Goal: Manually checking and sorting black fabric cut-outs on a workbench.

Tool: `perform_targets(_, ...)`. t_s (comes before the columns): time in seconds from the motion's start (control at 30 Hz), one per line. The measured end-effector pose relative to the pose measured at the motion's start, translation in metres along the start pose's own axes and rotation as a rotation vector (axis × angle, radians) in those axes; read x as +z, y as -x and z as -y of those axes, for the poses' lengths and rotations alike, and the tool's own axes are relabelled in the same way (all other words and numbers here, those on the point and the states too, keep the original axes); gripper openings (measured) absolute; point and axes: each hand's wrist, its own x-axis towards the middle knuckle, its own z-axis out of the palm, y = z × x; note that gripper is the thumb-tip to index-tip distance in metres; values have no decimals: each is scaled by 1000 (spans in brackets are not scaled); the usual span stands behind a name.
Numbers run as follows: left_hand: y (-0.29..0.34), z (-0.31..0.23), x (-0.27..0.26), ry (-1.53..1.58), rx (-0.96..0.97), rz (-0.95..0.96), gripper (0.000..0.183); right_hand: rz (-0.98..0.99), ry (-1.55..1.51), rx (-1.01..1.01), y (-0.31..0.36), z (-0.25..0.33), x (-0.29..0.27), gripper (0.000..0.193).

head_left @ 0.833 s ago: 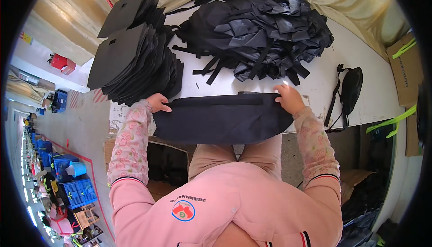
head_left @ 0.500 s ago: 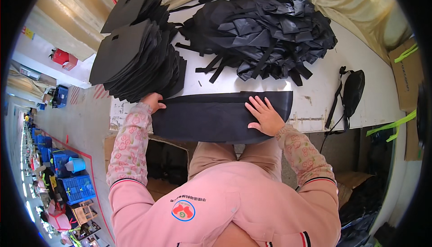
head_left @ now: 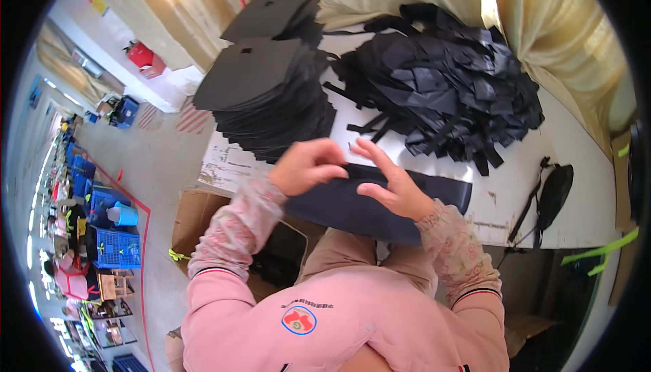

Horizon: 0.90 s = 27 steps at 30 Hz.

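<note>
A long, flat black fabric piece [head_left: 352, 208] lies along the table's near edge, its front part hanging over toward my lap. Above its left part is my left hand [head_left: 308, 167], fingers bent and thumb apart, with nothing seen in it. My right hand [head_left: 397, 185] faces it over the middle of the fabric, thumb and fingers spread and holding nothing. Behind my left hand stands a tall stack of black panels [head_left: 261, 101], the top one with a small slot. A heap of black fabric pieces with straps [head_left: 441, 87] covers the back right.
The white table [head_left: 491, 192] bears a small black pouch with a strap [head_left: 555, 197] at the right. An open cardboard box [head_left: 190, 226] sits below the table's left end. Blue crates [head_left: 116, 246] line the floor far left, and pale gold curtains [head_left: 563, 53] hang behind.
Both hands have lifted off the fabric and come toward each other over its middle; the left moved right from the fabric's left end. The whole view has shifted and tilted slightly.
</note>
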Motion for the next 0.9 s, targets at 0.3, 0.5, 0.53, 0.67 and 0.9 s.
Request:
perform_targets(0.3, 1, 14, -158, -1042, 346, -783, 54, -2, -316, 403, 4, -24, 2, 14)
perform_targets(0.5, -5, 28, -170, -1105, 142, -568, 54, -65, -283, 392, -1, -32, 4, 13)
perform_targets(0.53, -7, 31, -169, -1198, 175, -593, 48, -67, -284, 396, -2, -33, 4, 13)
perform_targets(0.67, -4, 39, -169, -1217, 250, -674, 36, -133, -257, 399, -4, -43, 8, 15)
perform_targets(0.9, 35, -46, -69, -401, 647, -981, 30, -415, -60, 206, 2, -46, 7, 10)
